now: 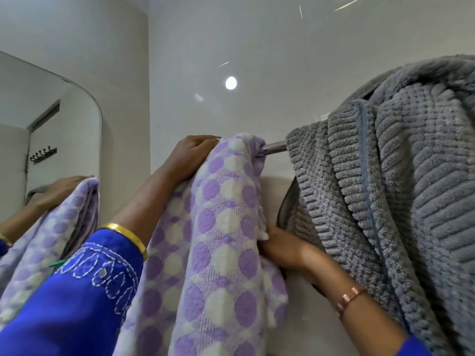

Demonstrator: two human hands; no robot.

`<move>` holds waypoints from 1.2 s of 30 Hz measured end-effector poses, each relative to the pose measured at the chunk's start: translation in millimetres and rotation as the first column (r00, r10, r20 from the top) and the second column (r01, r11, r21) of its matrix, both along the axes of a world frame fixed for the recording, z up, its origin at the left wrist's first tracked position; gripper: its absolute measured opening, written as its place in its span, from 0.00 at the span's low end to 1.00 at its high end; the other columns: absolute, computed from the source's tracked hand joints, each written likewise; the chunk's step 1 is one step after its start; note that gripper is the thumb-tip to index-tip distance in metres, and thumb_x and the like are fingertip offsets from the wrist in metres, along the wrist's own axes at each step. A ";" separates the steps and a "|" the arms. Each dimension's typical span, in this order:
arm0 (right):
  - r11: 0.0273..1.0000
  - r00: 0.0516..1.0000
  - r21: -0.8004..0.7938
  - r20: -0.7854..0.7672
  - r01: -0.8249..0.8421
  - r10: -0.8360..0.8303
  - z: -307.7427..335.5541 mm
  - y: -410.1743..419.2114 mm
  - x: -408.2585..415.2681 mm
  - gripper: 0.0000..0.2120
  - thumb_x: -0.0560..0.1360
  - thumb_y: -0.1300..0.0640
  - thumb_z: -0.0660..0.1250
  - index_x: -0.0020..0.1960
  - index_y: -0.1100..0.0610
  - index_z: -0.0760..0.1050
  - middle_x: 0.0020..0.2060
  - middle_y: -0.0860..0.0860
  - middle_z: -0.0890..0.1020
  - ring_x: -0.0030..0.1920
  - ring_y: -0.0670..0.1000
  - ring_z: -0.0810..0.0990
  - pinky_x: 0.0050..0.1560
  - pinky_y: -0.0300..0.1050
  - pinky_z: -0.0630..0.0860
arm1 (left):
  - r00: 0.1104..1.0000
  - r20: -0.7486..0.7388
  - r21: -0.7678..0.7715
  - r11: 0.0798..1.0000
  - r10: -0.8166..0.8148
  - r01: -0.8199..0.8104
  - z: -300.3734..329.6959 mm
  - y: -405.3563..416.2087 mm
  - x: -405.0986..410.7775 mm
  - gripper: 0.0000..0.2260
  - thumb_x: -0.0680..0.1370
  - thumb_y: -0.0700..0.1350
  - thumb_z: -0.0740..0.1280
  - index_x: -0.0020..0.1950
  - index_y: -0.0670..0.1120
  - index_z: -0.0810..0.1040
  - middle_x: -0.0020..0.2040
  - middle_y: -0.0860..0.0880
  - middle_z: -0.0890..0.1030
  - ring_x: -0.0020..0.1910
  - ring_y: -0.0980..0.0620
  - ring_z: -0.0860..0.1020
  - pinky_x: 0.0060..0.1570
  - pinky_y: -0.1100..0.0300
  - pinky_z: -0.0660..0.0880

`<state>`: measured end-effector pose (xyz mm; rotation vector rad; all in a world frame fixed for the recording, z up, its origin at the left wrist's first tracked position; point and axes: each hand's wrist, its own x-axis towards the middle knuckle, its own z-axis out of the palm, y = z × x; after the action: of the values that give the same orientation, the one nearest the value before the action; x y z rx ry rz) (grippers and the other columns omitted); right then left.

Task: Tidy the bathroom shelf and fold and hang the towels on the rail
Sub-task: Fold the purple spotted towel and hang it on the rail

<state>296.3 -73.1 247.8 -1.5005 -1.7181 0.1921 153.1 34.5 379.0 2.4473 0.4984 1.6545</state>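
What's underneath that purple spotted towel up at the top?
A short bare stretch of the metal rail emerges beside the purple spotted towel. The left hand grips its top. The rail beneath the towel is covered.

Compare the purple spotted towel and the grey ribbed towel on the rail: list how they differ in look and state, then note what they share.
The purple spotted towel has lilac and white dots; the grey ribbed towel is plain grey with raised ridges. The spotted towel is held by the left hand at the top and the right hand lower down; no hand grips the grey one. The grey towel looks thicker and bulkier. Both drape over the chrome rail.
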 end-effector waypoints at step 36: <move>0.607 0.912 0.693 -0.195 0.388 -0.360 35.0 3.0 -40.1 0.20 0.78 0.47 0.58 0.64 0.58 0.65 0.52 0.61 0.80 0.51 0.61 0.78 0.39 0.46 0.64 | 0.961 0.139 0.356 0.894 0.237 -0.272 -82.1 -8.6 14.3 0.33 0.71 0.64 0.50 0.74 0.54 0.53 0.76 0.44 0.57 0.76 0.45 0.51 0.71 0.39 0.50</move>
<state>256.2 -70.1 282.8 -1.1774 -1.1679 -0.6272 167.4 25.9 296.8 2.6371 0.5579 2.1346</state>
